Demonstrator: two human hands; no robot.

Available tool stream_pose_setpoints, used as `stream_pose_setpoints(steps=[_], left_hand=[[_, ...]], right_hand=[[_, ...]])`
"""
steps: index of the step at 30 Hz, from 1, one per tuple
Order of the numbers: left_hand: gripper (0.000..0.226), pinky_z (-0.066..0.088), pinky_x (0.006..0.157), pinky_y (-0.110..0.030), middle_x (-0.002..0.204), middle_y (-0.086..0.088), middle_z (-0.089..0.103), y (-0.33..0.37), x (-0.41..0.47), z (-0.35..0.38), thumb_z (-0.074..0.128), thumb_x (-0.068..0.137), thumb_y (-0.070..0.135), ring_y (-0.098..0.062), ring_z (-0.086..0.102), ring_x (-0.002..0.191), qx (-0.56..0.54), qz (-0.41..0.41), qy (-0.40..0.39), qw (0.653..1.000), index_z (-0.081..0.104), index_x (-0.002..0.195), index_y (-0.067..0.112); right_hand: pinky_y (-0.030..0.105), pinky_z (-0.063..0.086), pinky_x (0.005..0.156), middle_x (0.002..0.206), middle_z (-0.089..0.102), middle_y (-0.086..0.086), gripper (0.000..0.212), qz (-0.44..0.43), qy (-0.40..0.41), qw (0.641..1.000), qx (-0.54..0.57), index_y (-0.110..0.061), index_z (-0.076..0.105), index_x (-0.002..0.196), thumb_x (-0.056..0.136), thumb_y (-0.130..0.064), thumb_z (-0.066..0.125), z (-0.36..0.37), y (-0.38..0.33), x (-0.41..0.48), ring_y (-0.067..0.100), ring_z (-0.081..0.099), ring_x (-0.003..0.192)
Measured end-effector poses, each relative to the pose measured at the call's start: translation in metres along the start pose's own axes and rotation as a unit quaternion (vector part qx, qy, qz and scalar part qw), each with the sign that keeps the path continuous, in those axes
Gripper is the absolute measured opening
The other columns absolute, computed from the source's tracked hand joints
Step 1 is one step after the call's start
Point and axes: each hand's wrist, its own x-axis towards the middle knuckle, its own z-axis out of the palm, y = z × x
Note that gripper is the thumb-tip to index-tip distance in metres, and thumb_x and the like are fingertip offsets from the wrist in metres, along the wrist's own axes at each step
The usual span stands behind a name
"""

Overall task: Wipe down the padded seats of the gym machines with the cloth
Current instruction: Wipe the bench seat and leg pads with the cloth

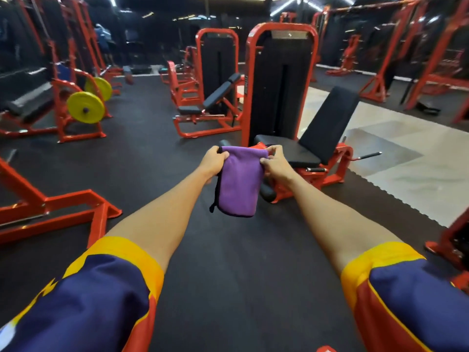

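Your left hand [213, 161] and right hand [275, 162] each grip the purple cloth [238, 184] by its top; the label [245, 83] on the machine [281, 27] is too blurred to read.

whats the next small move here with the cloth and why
Probably step closer and bring the purple cloth down onto the nearest machine's black seat pad. Both the left hand and right hand pinch the cloth's top edge in mid-air, short of the seat, so no wiping has begun.
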Motion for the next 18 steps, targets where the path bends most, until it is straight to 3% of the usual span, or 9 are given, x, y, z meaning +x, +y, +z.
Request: stream_pose_setpoints(steps=[2,4,6,9,11,13,16,18], left_hand=[[0.012,0.051,0.079,-0.037,0.104,-0.005,0.065,0.002,0.026,0.005,0.045,0.102,0.013,-0.019,0.060,0.091,-0.021,0.000,-0.012,1.000,0.056,0.101,0.017],[0.015,0.052,0.084,-0.036,0.104,-0.002,0.066,0.000,0.062,0.019,0.044,0.104,0.013,-0.017,0.061,0.093,-0.042,0.003,-0.021,0.999,0.056,0.101,0.020],[0.017,0.052,0.086,-0.036,0.101,0.000,0.066,-0.005,0.086,0.031,0.043,0.105,0.012,-0.016,0.062,0.093,-0.055,0.001,-0.032,0.998,0.057,0.099,0.021],[0.018,0.053,0.086,-0.035,0.108,-0.004,0.066,-0.019,0.148,0.062,0.043,0.105,0.014,-0.017,0.063,0.096,-0.067,-0.005,-0.046,0.997,0.057,0.116,0.012],[0.024,0.055,0.088,-0.038,0.114,-0.008,0.067,-0.030,0.184,0.083,0.043,0.104,0.016,-0.020,0.065,0.100,-0.075,-0.021,-0.050,0.996,0.056,0.122,0.010],[0.019,0.056,0.090,-0.039,0.114,-0.009,0.066,-0.039,0.214,0.103,0.044,0.103,0.018,-0.021,0.064,0.100,-0.094,-0.037,-0.048,0.994,0.055,0.116,0.013],[0.019,0.057,0.095,-0.045,0.114,-0.009,0.068,-0.053,0.261,0.131,0.055,0.094,0.030,-0.023,0.067,0.102,-0.134,-0.070,-0.053,0.987,0.058,0.108,0.018],[0.025,0.057,0.096,-0.045,0.115,-0.013,0.071,-0.060,0.288,0.153,0.062,0.096,0.026,-0.023,0.069,0.100,-0.198,-0.110,-0.061,0.972,0.061,0.117,0.012]], right_hand=[[0.023,0.039,0.041,0.077,0.048,0.005,0.027,0.015,0.011,1.000,0.018,-0.013,0.037,0.122,0.100,-0.007,0.050,-0.003,0.002,0.019,0.008,0.045,0.050],[0.023,0.048,0.046,0.079,0.053,0.004,0.017,0.028,0.011,0.999,0.032,-0.012,0.046,0.116,0.102,-0.015,0.055,-0.009,0.011,0.049,0.011,0.053,0.060],[0.028,0.058,0.063,0.095,0.063,0.007,0.021,0.051,-0.014,0.997,0.053,-0.010,0.053,0.114,0.102,-0.026,0.059,-0.016,0.022,0.071,0.019,0.064,0.080],[0.037,0.057,0.083,0.114,0.069,0.005,0.037,0.087,-0.036,0.995,0.047,-0.009,0.054,0.124,0.099,-0.034,0.065,-0.029,0.049,0.125,0.020,0.069,0.093],[0.036,0.054,0.079,0.105,0.068,0.002,0.031,0.099,-0.050,0.993,0.031,-0.014,0.057,0.116,0.095,-0.032,0.070,-0.036,0.072,0.158,0.017,0.064,0.086],[0.035,0.051,0.075,0.097,0.066,0.001,0.024,0.106,-0.054,0.993,0.003,-0.018,0.059,0.108,0.092,-0.029,0.074,-0.045,0.091,0.189,0.015,0.058,0.082],[0.042,0.057,0.083,0.103,0.068,0.007,0.016,0.109,-0.036,0.993,-0.012,-0.016,0.059,0.104,0.094,-0.020,0.071,-0.054,0.111,0.230,0.017,0.063,0.086],[0.032,0.057,0.067,0.101,0.064,0.004,0.013,0.106,-0.015,0.994,0.008,-0.017,0.053,0.105,0.099,-0.013,0.063,-0.061,0.119,0.261,0.014,0.061,0.083]])
